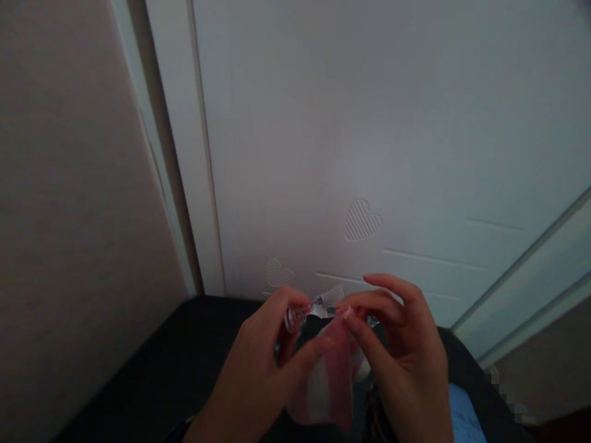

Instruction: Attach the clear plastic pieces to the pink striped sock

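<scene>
A pink and white striped cloth (329, 381) hangs between my two hands, low in the middle of the view. My left hand (272, 363) is closed around its left side, the thumb lying across the cloth. Thumb and forefinger of my right hand (397, 344) pinch the cloth's upper edge, while another finger is raised. Clear crinkled plastic (329, 301) stretches between the fingertips of both hands at the top of the cloth. Part of the plastic is hidden behind the fingers.
Under the hands is a black surface (184, 357). Behind it stands a white panel (369, 123) with embossed hearts and lines. A light blue item (465, 415) lies at the lower right, beside my right wrist. A beige wall (74, 184) rises on the left.
</scene>
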Available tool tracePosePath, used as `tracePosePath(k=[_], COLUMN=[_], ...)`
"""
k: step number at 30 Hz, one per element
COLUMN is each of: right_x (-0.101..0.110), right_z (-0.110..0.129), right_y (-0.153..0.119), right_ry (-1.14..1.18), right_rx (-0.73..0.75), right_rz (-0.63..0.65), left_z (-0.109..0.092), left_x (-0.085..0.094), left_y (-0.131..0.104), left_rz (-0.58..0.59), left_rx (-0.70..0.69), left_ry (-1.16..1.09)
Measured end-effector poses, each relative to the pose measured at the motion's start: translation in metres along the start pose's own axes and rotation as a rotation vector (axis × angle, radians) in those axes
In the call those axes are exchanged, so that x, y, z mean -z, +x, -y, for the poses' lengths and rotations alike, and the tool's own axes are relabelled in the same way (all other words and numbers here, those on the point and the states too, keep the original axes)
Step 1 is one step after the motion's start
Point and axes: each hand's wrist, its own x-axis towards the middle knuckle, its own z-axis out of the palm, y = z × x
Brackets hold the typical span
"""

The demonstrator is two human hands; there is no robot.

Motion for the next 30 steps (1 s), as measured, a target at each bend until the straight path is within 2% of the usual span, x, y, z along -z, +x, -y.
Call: tracePosePath(k=[4, 9, 14, 22, 30], right_x=[-0.001, -0.007, -0.005, -0.006, -0.007], right_z=[0.002, 0.007, 0.01, 0.01, 0.009], right_y=[-0.001, -0.003, -0.003, -0.006, -0.004], right_ry=[0.011, 0.089, 0.085, 0.093, 0.023], right_rx=[0.002, -0.04, -0.121, -0.081, -0.011], right_rz=[0.02, 0.071, 0.098, 0.128, 0.096], left_z=[0.003, 0.003, 0.001, 0.011, 0.007], left_x=[-0.005, -0.003, -0.002, -0.005, 0.0], left_y=[0.001, 0.001, 0.001, -0.005, -0.005], left_rz=[-0.059, -0.19, -0.222, -0.276, -0.266], left_rx=[0.041, 0.112, 0.164, 0.091, 0.032], left_ry=[0.025, 0.028, -0.017, -0.133, -0.154])
